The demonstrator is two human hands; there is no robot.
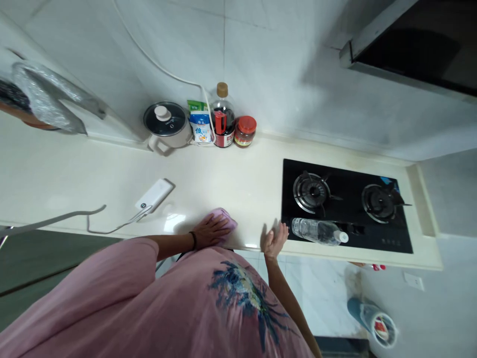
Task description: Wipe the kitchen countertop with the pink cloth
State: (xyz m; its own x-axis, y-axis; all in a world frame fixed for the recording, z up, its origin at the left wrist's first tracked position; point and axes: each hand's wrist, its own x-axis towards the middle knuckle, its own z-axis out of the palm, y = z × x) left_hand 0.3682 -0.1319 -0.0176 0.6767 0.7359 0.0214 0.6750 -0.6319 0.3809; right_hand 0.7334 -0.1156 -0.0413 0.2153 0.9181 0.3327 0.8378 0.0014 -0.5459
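Observation:
My left hand presses down on a folded purple cloth, its fingers laid over the fabric near the front edge of the countertop. My right hand is open and holds nothing, resting at the counter's front edge with its fingers stretched toward the near left corner of the black gas stove. On the stove's front part, just right of that hand, a clear plastic bottle with a white cap lies on its side. The pale countertop spreads out in front of both hands.
Along the wall stand a lidded electric pot, small packets, a dark sauce bottle and a red-lidded jar. A white power bank with a cable lies to the left. A range hood juts out upper right.

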